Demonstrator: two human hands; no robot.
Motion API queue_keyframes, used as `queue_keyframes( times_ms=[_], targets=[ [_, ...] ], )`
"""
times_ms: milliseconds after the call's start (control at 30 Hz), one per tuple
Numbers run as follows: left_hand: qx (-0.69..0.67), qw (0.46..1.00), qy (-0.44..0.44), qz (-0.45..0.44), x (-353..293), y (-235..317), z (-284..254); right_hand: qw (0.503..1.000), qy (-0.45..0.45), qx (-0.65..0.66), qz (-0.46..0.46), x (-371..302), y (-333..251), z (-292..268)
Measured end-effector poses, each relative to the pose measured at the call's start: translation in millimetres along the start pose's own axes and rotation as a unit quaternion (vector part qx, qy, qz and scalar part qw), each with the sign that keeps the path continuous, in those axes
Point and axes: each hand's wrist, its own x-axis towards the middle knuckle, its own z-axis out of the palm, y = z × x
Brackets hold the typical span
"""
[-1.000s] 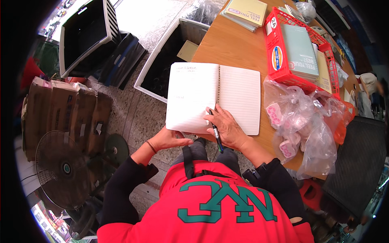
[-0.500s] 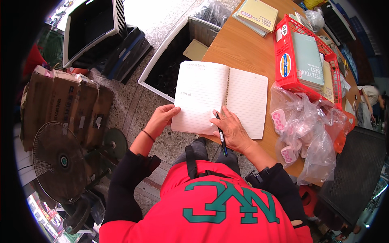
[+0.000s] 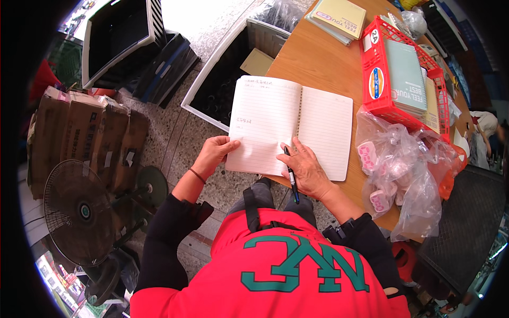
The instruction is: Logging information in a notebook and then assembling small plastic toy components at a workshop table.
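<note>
An open spiral-bound notebook (image 3: 268, 114) with lined pages lies partly on the wooden table, its left half reaching out past the edge. A few lines of handwriting show on the left page; the right page looks blank. My left hand (image 3: 216, 152) pinches the lower left edge of the notebook between thumb and fingers. Over the lower middle, by the spiral binding, my right hand (image 3: 306, 168) rests on the pages with a dark pen (image 3: 293, 185) held in it. The pen's lower end points toward my body.
A red plastic basket (image 3: 375, 84) of notebooks stands at the table's right, near stacked notebooks (image 3: 339, 18). Clear plastic bags (image 3: 408, 169) with pink-and-white items lie below it. A grey-rimmed bin (image 3: 204, 79) sits beyond the table (image 3: 297, 55). Cartons (image 3: 79, 132) and a fan (image 3: 79, 212) stand left.
Both hands keep their grips on the notebook and pen. The notebook sits very slightly farther right in view, and its left page shows the handwriting a little more clearly.
</note>
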Motion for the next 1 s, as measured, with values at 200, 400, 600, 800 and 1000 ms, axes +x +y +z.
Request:
queue_keyframes(
  times_ms=[200,400,600,800,1000],
  targets=[
    [0.01,1.0,0.002,0.004,2.2,-5.1,-3.1,1.0,0.003,-0.015,-0.001,0.1,-1.1,-0.2],
    [-0.015,1.0,0.017,0.011,-0.4,-3.6,2.7,1.0,0.009,0.007,0.002,-0.1,0.1,-0.2],
    [-0.003,1.0,0.016,0.016,-0.5,-5.0,1.1,1.0,0.023,0.005,-0.003,0.3,0.1,1.0],
    [0.001,1.0,0.013,0.022,-0.6,-4.8,1.5,1.0,0.021,0.002,-0.005,-0.5,1.7,2.8],
    [0.011,1.0,0.008,0.024,-0.9,-5.0,1.6,1.0,0.022,-0.003,-0.001,-0.7,1.0,3.7]
  ],
)
